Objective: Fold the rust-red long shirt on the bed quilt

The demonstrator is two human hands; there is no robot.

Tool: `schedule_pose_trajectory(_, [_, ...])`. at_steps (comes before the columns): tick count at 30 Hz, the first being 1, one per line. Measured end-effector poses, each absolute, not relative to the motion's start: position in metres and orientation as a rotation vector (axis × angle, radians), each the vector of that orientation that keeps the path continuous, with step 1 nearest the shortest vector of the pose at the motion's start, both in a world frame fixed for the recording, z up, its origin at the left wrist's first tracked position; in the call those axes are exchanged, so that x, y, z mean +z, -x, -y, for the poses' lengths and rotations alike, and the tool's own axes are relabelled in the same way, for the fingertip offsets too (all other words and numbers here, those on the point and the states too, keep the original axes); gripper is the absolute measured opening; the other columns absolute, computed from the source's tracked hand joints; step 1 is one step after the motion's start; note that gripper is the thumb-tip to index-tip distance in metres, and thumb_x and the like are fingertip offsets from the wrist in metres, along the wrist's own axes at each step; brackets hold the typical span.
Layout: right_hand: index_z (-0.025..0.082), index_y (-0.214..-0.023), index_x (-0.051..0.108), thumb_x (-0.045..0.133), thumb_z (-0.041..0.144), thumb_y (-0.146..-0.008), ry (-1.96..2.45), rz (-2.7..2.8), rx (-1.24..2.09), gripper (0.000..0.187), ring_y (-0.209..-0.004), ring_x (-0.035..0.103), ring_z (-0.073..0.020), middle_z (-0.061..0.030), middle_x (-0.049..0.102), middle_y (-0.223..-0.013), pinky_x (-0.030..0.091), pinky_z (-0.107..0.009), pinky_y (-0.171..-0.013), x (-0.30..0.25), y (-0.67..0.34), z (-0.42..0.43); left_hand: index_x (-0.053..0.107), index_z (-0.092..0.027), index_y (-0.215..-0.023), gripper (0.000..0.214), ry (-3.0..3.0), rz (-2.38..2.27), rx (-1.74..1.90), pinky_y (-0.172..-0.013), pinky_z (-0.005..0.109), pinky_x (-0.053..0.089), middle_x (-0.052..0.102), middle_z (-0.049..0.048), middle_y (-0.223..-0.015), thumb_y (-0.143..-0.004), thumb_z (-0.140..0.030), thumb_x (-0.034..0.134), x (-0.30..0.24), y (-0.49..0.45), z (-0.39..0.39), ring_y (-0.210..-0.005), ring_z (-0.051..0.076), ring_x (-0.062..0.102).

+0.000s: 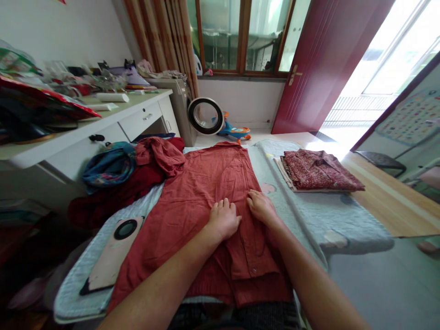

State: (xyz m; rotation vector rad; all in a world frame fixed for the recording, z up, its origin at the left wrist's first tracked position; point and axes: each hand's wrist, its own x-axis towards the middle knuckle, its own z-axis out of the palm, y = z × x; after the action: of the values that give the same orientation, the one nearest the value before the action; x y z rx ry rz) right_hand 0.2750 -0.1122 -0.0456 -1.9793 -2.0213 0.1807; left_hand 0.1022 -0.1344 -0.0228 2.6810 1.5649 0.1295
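Note:
A rust-red button-up shirt point(192, 197) lies spread over a pale blue padded cover, its right side folded inward and a button showing near the lower end. My left hand point(224, 220) rests on the middle of the shirt, fingers slightly bent and lying on the cloth. Close to the shirt's right edge, my right hand point(263, 207) touches the folded part with bent fingers; its fingertips press on the fabric. Neither hand visibly lifts any cloth. To the right sits a folded stack with a dark red patterned garment point(319, 169) on top.
Left of the shirt are a heap of dark red clothes point(120, 201), a blue patterned cloth point(110, 167) and a beige tablet-like device point(115, 254). A white desk point(137, 114) borders the left. Beyond stand a washing machine with its round door point(206, 103) open and a red door point(319, 59).

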Motion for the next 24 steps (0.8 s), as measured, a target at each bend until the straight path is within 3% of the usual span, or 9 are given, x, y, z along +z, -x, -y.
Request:
schedule_pose_trajectory(2, [0.015,-0.103,0.070,0.038,0.017,-0.093,2.013,1.965,0.181,0.034,-0.102,0.065,-0.0223,-0.0139,0.072,-0.105,0.045,-0.031,-0.091,-0.040,-0.273,0.097,0.068,-0.011,-0.101,0.035,-2.686,-1.532,0.169,-0.094,0.049,0.046,0.067,0.0197,-0.109,-0.094,-0.034,0.044,-0.014,-0.110,0.118,-0.110,0.031,0.060])
schedule_pose_trajectory(4, [0.014,-0.104,0.069,0.035,0.012,-0.092,2.024,1.924,0.161,0.036,-0.098,0.065,-0.0210,-0.0136,0.072,-0.102,0.046,-0.029,-0.088,-0.039,-0.267,0.083,0.065,-0.010,-0.114,0.035,-2.683,-1.533,0.328,-0.103,0.046,0.041,0.061,0.0186,-0.127,-0.094,-0.019,0.037,-0.014,-0.121,0.101,-0.124,0.028,0.052])
schedule_pose_trajectory(6, [0.014,-0.110,0.067,0.035,0.011,-0.092,1.973,1.924,0.143,0.036,-0.103,0.063,-0.0192,-0.0122,0.070,-0.111,0.045,-0.027,-0.091,-0.043,-0.260,0.076,0.053,-0.009,-0.132,0.044,-2.632,-1.515,0.408,-0.111,0.041,0.035,0.049,0.0161,-0.144,-0.095,-0.015,0.031,-0.026,-0.130,0.088,-0.136,0.024,0.042])
schedule_pose_trajectory(11, [0.014,-0.119,0.065,0.039,0.014,-0.091,1.810,2.007,0.123,0.038,-0.122,0.054,-0.0203,-0.0113,0.062,-0.130,0.037,-0.032,-0.106,-0.063,-0.255,0.078,0.040,-0.012,-0.145,0.050,-2.558,-1.489,0.401,-0.117,0.041,0.028,0.040,0.0123,-0.153,-0.099,-0.027,0.029,-0.063,-0.134,0.079,-0.141,0.022,0.035])
schedule_pose_trajectory(16, [0.010,-0.139,0.051,0.036,0.018,-0.093,1.965,2.071,0.080,0.048,-0.140,0.036,-0.0258,-0.0122,0.043,-0.151,0.028,-0.039,-0.113,-0.068,-0.261,0.079,0.037,-0.013,-0.147,0.059,-2.532,-1.652,0.396,-0.117,0.047,0.026,0.035,0.0153,-0.155,-0.097,-0.044,0.035,-0.069,-0.130,0.080,-0.144,0.029,0.029])
schedule_pose_trajectory(21, [0.011,-0.148,0.038,0.034,0.031,-0.096,2.163,2.074,0.086,0.056,-0.146,0.024,-0.0295,-0.0130,0.028,-0.158,0.023,-0.044,-0.115,-0.064,-0.262,0.080,0.034,-0.008,-0.148,0.065,-2.470,-1.819,0.365,-0.116,0.043,0.026,0.036,0.0195,-0.153,-0.096,-0.046,0.040,-0.064,-0.131,0.086,-0.143,0.029,0.031])
schedule_pose_trajectory(24, [0.012,-0.148,0.038,0.036,0.038,-0.096,2.210,2.062,0.141,0.059,-0.145,0.025,-0.0280,-0.0135,0.027,-0.158,0.024,-0.042,-0.115,-0.057,-0.265,0.078,0.038,-0.009,-0.145,0.062,-2.475,-1.824,0.367,-0.115,0.043,0.028,0.038,0.0191,-0.152,-0.095,-0.046,0.041,-0.058,-0.132,0.087,-0.141,0.029,0.033])
